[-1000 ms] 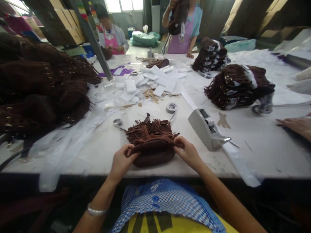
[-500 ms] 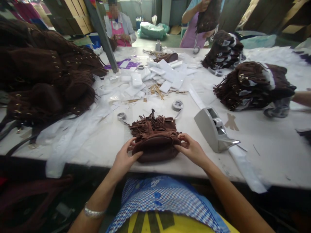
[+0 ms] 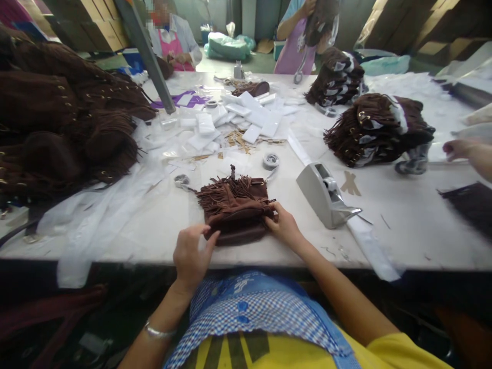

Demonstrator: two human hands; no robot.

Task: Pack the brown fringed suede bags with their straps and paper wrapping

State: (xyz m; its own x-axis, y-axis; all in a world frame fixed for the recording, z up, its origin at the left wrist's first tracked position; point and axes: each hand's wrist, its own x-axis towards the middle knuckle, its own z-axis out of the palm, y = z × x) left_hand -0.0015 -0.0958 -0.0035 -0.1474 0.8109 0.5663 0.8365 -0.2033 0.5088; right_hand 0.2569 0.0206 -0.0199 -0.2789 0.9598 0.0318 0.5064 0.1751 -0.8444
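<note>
A dark brown fringed bag (image 3: 236,210) lies on the table in front of me, its rounded base toward me and its fringe and drawstring end pointing away. My right hand (image 3: 282,225) pinches the bag's right edge between thumb and fingers. At the left corner of the base is my left hand (image 3: 194,253), its thumb and forefinger apart; whether the tips touch the leather is hard to tell. Right of the bag stands a grey tape dispenser (image 3: 326,195). Beyond the bag lie two tape rolls, one grey (image 3: 271,161) and one darker (image 3: 182,180).
Brown bags are heaped on the left (image 3: 46,113). Stacked, wrapped bags (image 3: 380,130) sit at the right, near a co-worker's hand (image 3: 469,151). White packets (image 3: 249,115) and clear plastic sheets (image 3: 100,205) cover mid-table and left. A metal post (image 3: 148,56) rises at the far left.
My left hand has drawn back from the bag's base and its fingers have spread. The base has tipped down flatter. A co-worker's hand has come further in at the right, and the view has shifted.
</note>
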